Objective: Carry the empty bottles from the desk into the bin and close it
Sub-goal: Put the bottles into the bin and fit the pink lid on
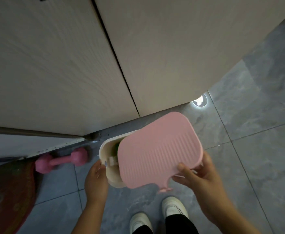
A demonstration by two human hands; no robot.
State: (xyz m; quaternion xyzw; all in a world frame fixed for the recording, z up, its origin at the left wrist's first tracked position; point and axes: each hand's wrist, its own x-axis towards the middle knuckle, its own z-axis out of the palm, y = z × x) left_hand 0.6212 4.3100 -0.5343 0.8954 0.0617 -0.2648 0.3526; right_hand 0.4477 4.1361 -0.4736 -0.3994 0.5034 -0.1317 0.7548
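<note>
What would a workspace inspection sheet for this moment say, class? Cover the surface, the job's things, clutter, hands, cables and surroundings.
Surface: grey tiled floor, glossy, with a bright lamp reflection.
Job's things: cream bin on the floor; pink ribbed lid askew over it, leaving a gap at the left; a bottle and something green show in the gap.
Clutter: pink dumbbell lying left of the bin; reddish mat at the lower left.
Hands: left hand at the bin's left rim, touching the bottle; right hand grips the lid's near right edge.
Cables: nothing seen.
Surroundings: pale cabinet doors behind the bin; the person's white shoes below.
</note>
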